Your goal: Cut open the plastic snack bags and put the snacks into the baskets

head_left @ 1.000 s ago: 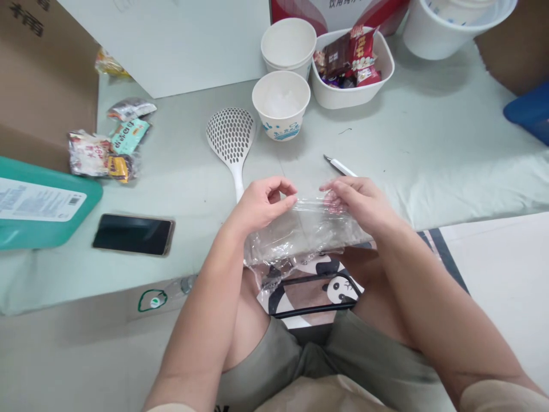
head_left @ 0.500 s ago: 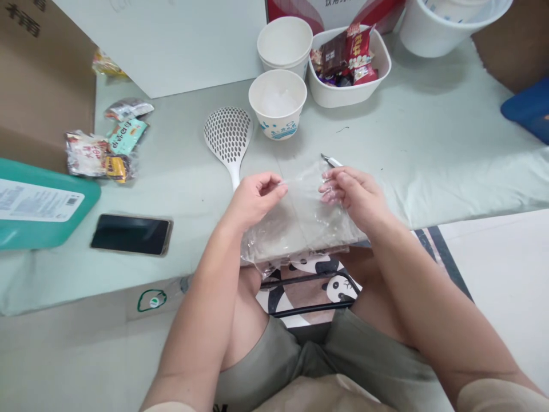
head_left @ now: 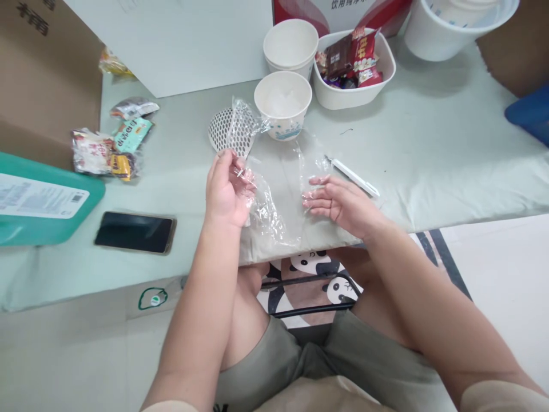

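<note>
A thin, crinkled clear plastic bag (head_left: pixel 281 191) is spread between my two hands above the near table edge. My left hand (head_left: pixel 229 186) is closed on its left side, fingers curled with the film around them. My right hand (head_left: pixel 338 203) has its fingers stretched out, the fingertips at the bag's right side. Just beyond my right hand lies a white pen-like tool (head_left: pixel 354 176) with a thin dark tip. Film partly covers a white slotted skimmer (head_left: pixel 219 130) behind my left hand. A paper cup (head_left: pixel 283 120) with whitish contents stands beyond the bag.
Stacked paper cups (head_left: pixel 291 43) and a white tub of wrapped snacks (head_left: pixel 354 97) stand at the back. To the left lie a phone (head_left: pixel 134 233), several snack packets (head_left: pixel 92 151) and a green jug (head_left: pixel 51 189). A white bucket (head_left: pixel 446 37) stands back right.
My hands have moved apart, the left going left and away from me. The bag has spread and lifted over the skimmer. The pen-like tool is now uncovered.
</note>
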`<state>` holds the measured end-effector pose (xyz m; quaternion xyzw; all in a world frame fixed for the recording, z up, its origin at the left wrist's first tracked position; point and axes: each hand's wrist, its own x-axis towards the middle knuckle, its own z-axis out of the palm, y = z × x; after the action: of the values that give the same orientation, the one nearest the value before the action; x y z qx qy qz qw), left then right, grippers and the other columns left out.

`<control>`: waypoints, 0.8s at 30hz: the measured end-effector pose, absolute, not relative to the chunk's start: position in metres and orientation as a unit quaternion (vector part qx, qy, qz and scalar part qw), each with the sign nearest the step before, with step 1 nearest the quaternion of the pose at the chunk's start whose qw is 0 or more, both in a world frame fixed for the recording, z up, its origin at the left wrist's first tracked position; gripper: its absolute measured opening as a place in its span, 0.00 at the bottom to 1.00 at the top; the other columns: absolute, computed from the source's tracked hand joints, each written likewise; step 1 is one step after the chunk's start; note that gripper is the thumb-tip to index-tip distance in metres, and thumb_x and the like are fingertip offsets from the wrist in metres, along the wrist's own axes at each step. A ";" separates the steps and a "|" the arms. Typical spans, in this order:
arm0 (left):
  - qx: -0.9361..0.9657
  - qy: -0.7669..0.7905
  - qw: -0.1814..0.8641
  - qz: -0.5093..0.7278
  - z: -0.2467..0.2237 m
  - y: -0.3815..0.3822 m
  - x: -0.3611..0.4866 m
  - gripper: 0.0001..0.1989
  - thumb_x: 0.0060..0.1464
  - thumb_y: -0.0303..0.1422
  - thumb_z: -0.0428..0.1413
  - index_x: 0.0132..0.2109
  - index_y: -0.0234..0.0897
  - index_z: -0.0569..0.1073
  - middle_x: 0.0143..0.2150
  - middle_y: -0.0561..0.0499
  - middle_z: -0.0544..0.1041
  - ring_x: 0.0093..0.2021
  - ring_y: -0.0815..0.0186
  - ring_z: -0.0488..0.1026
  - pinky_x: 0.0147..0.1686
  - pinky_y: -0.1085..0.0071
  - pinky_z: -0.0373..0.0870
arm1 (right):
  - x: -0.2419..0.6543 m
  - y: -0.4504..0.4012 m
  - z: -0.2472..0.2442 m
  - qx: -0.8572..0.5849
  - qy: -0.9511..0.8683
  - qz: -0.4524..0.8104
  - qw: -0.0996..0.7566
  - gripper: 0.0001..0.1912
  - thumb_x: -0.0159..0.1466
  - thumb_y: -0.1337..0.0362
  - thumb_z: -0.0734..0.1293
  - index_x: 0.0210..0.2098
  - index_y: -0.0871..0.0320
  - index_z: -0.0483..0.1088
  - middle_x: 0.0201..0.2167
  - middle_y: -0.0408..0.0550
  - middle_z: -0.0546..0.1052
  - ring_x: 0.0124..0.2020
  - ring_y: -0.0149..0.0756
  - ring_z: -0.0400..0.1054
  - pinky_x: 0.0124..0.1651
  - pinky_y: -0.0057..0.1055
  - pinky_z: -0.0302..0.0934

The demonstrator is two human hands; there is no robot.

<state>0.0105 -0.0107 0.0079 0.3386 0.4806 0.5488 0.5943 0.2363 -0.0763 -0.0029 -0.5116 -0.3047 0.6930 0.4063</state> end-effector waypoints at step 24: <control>0.293 0.511 0.557 0.585 0.012 -0.013 0.014 0.13 0.53 0.39 0.68 0.32 0.41 0.71 0.23 0.58 0.68 0.18 0.77 0.64 0.15 0.78 0.53 | 0.240 -0.074 -0.015 -0.516 -0.362 0.529 0.569 0.38 0.61 0.58 0.74 0.66 0.40 0.57 0.32 0.36 0.78 0.28 0.32 0.74 0.39 0.37 0.72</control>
<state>0.0137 -0.0131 0.0125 0.2934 0.5111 0.5848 0.5575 0.2396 -0.0743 -0.0148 -0.5156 -0.3615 0.5287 0.5692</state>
